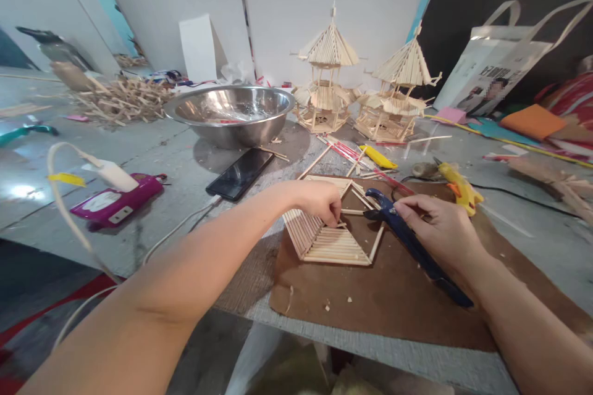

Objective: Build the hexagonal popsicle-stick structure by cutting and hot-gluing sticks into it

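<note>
My left hand [322,202] reaches over a half-built roof of wooden sticks [337,245], its fingers closed on a short wooden stick [341,226] that lies at the upper edge of a slatted panel. Some sections of the roof frame are filled with sticks, while others are open. In my right hand [433,225] is a pair of blue-handled shears [412,253], gripped by the upper handle. The dark jaws point left, close to my left hand and above the roof's open side. Part of the roof is hidden by my left hand.
A brown board [333,308] lies under the work. Behind stand two stick pagodas [331,99] and a steel bowl [231,126]. A phone [241,174] and a purple power strip [113,200] are at left. A yellow glue gun [458,188] and its cord lie at right.
</note>
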`<state>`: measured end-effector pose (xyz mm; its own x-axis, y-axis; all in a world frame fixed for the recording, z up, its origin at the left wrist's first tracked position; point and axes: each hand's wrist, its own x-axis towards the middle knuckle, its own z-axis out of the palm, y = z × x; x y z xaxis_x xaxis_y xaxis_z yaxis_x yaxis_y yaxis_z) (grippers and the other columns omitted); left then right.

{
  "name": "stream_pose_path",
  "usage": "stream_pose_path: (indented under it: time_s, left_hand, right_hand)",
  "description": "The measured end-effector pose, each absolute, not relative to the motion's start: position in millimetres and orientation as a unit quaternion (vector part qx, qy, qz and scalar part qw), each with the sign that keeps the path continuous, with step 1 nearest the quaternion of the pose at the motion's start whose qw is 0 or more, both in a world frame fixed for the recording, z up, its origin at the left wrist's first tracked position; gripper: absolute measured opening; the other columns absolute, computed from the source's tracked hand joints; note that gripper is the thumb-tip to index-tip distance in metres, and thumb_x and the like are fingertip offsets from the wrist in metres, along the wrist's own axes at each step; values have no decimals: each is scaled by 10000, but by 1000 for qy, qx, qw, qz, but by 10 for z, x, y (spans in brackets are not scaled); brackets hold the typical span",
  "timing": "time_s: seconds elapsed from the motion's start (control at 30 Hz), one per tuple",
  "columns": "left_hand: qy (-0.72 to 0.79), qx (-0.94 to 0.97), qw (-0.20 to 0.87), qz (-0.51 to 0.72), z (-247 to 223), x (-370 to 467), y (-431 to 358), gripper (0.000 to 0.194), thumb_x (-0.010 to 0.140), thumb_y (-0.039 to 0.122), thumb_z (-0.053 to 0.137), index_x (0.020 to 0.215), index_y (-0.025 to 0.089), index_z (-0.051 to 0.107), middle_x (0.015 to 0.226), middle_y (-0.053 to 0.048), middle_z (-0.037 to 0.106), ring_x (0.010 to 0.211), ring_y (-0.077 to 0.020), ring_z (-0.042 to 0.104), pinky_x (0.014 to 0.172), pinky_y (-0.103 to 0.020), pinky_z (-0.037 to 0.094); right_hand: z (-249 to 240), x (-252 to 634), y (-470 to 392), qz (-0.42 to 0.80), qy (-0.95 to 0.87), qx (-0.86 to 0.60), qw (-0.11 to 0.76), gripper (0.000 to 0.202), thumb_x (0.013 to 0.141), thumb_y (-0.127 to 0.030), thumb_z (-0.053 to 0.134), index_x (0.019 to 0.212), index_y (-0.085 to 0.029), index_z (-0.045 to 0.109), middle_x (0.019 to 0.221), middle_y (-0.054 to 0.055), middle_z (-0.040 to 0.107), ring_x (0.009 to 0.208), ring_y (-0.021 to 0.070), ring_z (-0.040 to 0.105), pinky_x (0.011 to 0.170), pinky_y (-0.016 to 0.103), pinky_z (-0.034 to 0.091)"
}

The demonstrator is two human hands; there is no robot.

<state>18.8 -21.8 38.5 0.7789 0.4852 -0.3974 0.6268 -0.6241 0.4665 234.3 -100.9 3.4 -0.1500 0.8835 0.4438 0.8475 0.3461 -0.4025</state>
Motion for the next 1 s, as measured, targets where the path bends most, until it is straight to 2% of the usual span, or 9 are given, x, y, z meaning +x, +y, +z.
stream_pose_path:
  time_s: [0.17,1.0]
  left_hand:
    - [286,906,277,-142,411,181,-206,219,634,240,548,804,148,650,706,-16,630,564,-76,470,525,-191,314]
    - [271,912,274,-143,369,189,-176,192,655,245,562,798,153,651,703,-7,631,575,-72,468,542,-188,311]
  right_hand:
    - [48,2327,-1013,32,-757,-576,308,216,759,-348,444,745,-219,616,723,-7,659,648,131,595,559,216,427]
    - [59,2324,-1017,53,-757,-581,296,214,761,-350,437,751,-227,612,701,-13,650,626,130,579,552,232,422]
